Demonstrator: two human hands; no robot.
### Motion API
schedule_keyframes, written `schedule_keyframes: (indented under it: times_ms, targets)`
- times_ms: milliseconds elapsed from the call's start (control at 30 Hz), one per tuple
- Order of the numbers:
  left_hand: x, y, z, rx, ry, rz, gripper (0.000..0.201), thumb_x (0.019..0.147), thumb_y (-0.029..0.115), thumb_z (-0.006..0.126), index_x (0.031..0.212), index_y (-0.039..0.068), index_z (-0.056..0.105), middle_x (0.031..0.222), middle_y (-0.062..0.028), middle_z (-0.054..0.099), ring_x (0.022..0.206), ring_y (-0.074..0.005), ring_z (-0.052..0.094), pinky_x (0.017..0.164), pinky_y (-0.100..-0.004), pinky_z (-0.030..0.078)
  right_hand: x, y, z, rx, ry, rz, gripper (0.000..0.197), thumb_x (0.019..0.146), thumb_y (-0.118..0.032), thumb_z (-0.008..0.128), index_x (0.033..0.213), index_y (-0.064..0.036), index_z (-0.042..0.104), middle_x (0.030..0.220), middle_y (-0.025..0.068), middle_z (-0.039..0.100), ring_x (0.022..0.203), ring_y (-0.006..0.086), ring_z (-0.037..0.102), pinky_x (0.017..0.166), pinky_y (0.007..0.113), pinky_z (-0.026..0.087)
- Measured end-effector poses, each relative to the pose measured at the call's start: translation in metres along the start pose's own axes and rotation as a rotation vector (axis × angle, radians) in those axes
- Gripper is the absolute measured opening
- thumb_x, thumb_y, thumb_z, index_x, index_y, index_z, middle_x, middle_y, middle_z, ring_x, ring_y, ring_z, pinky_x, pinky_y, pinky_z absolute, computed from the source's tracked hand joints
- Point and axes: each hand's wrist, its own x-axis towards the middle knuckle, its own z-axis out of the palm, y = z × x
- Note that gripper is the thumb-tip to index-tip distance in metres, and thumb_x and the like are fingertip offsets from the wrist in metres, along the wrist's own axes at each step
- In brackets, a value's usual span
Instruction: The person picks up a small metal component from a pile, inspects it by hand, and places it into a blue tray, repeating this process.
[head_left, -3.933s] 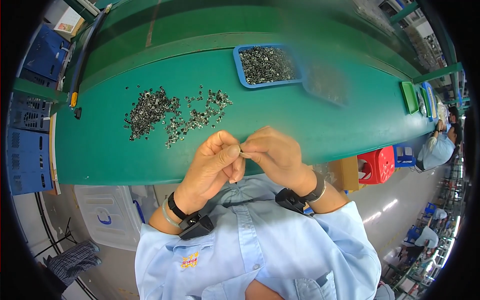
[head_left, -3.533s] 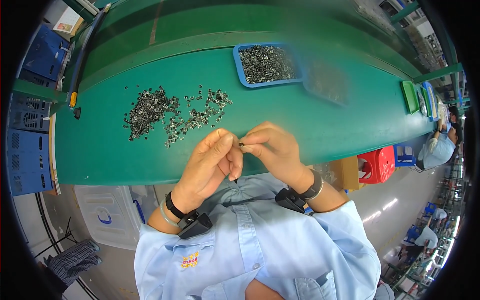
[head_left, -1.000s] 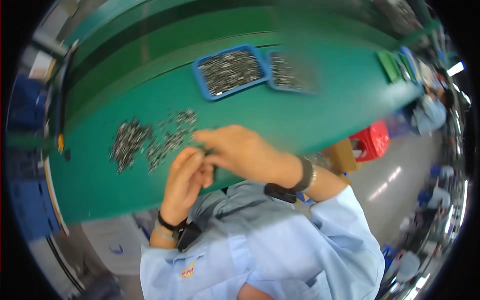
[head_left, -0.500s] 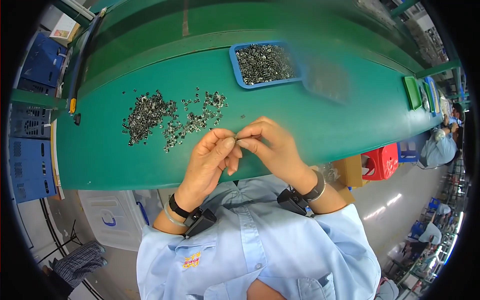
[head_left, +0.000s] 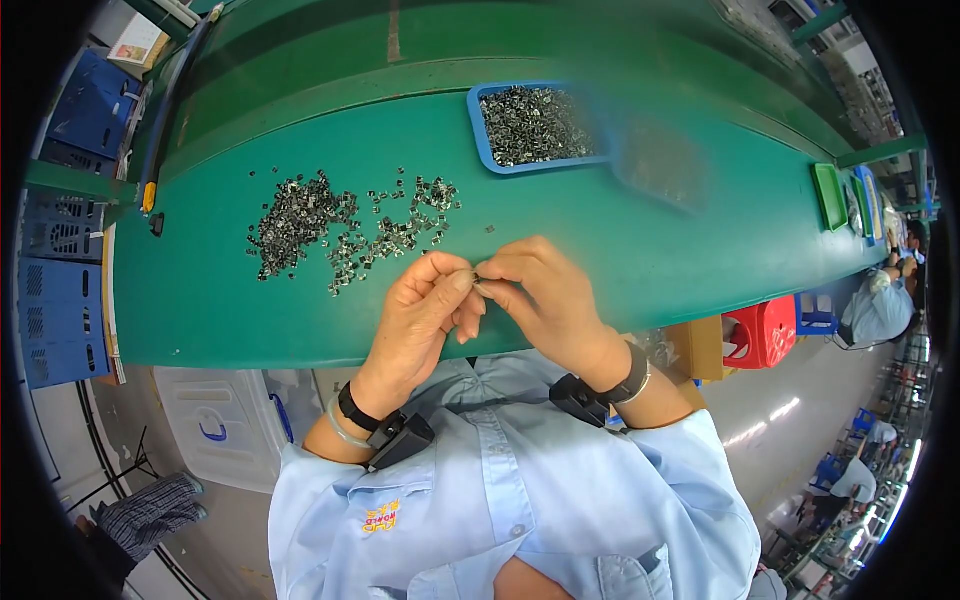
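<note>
Grip closed, the left hand [head_left: 422,312] and right hand [head_left: 548,300] pinch a small dark part [head_left: 477,279] between their fingertips above the near tabletop [head_left: 220,310]; a loose pile [head_left: 298,222] lies farther left.

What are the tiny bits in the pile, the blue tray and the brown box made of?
Tiny bits: probably metal, perhaps with dark plastic, because bright silvery glints mix with black; too small to be sure.
Blue tray: likely smooth plastic, one even colour with rounded corners.
Brown box: looks like cardboard, dull and tan.
</note>
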Motion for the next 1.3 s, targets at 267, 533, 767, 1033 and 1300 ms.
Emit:
schedule_keyframes:
  times_ms: [267, 533, 767, 1033, 1300]
  targets:
    - [-0.004, 0.004, 0.010, 0.057, 0.054, -0.012, 0.015, 0.095, 0.019, 0.052, 0.098, 0.004, 0.054, 0.073, -0.0050, 0.059, 0.057, -0.0121, 0.054, 0.049, -0.0237, 0.042, -0.002, 0.005, 0.003, 0.006, 0.043, -0.053, 0.016, 0.073, -0.004, 0.069, 0.087, -0.0076, 0.063, 0.082, 0.0027, 0.060, 0.071, 0.0198, 0.059, 0.062, 0.031, 0.044]
    - [-0.004, 0.002, 0.003, -0.009, -0.001, -0.034, 0.016, 0.094, 0.021, 0.053, 0.093, 0.005, 0.052, 0.069, -0.0048, 0.058, 0.055, -0.0121, 0.052, 0.049, -0.0237, 0.040, -0.002, -0.001, 0.001, 0.001, 0.000, -0.057, 0.018, 0.072, -0.002, 0.071, 0.088, -0.0064, 0.063, 0.082, 0.0067, 0.062, 0.076, 0.0223, 0.060, 0.062, 0.031, 0.048]
    - [-0.002, -0.010, -0.004, -0.180, -0.108, -0.001, 0.017, 0.093, 0.021, 0.056, 0.088, 0.006, 0.051, 0.066, -0.0048, 0.057, 0.054, -0.0119, 0.051, 0.048, -0.0241, 0.038, -0.006, -0.007, 0.004, 0.086, 0.007, -0.012, 0.017, 0.073, -0.003, 0.070, 0.088, -0.0065, 0.063, 0.083, 0.0057, 0.062, 0.076, 0.0228, 0.060, 0.063, 0.032, 0.048]
    - [-0.003, -0.005, -0.004, 0.042, 0.006, 0.017, 0.014, 0.093, 0.018, 0.055, 0.088, 0.006, 0.050, 0.066, -0.0053, 0.057, 0.053, -0.0138, 0.051, 0.048, -0.0254, 0.040, 0.001, -0.002, 0.001, -0.100, -0.026, -0.099, 0.015, 0.074, -0.003, 0.070, 0.086, -0.0064, 0.062, 0.082, 0.0042, 0.061, 0.073, 0.0210, 0.060, 0.063, 0.032, 0.046]
    - [-0.012, 0.007, 0.006, -0.124, -0.021, 0.019, 0.015, 0.095, 0.021, 0.052, 0.093, 0.006, 0.051, 0.065, -0.0055, 0.056, 0.048, -0.0145, 0.047, 0.045, -0.0264, 0.037, 0.003, -0.010, 0.002, 0.165, -0.006, 0.013, 0.014, 0.075, -0.004, 0.070, 0.087, -0.0059, 0.063, 0.083, 0.0056, 0.063, 0.075, 0.0210, 0.060, 0.065, 0.031, 0.048]
